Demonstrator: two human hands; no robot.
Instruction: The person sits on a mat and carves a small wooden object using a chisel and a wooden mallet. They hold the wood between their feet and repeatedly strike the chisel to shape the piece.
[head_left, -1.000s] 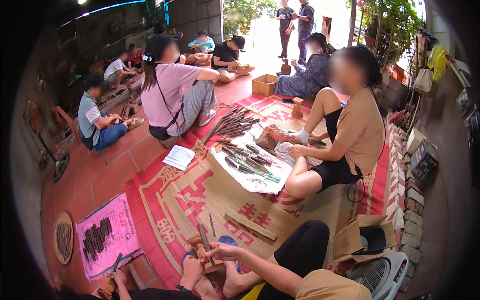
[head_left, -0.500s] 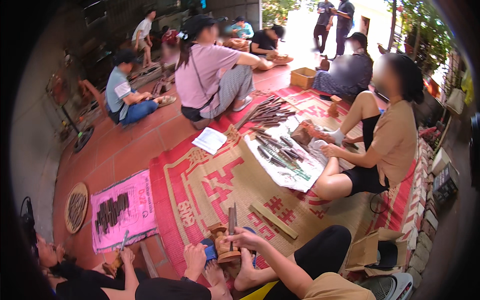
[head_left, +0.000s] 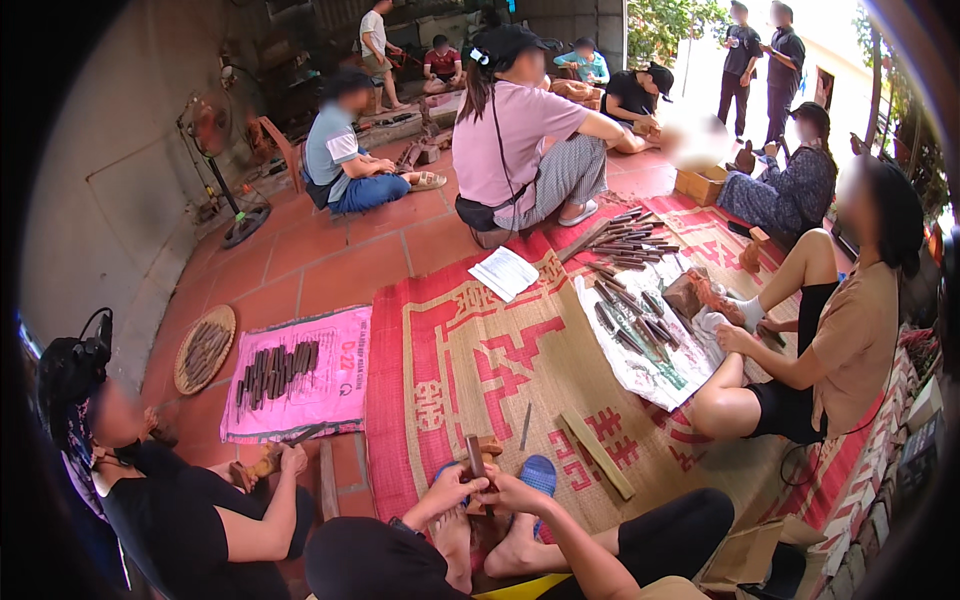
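Note:
Between my bare feet, my left hand (head_left: 447,493) and my right hand (head_left: 512,495) are together, fingers closed around an upright brown wooden stick (head_left: 473,455). Its lower part is mostly hidden by my fingers. Just behind the hands a light brown wooden carving (head_left: 490,446) shows in part; whether the stick touches it I cannot tell. On the mat beyond lies a thin, dark metal tool (head_left: 526,425), apart from both hands. A blue slipper (head_left: 539,474) lies beside my right hand, by my right foot.
A long wooden strip (head_left: 598,456) lies on the red and tan mat (head_left: 470,370). Dark sticks rest on a pink sack (head_left: 345,395), in a round basket (head_left: 232,358) and on a white sack (head_left: 672,385). A co-worker (head_left: 190,525) sits close at left, another (head_left: 840,330) at right.
My left hand has moved right and joined the right hand on the stick. The thin metal tool, earlier in my right hand beside the stick, now lies on the mat. The view has turned left.

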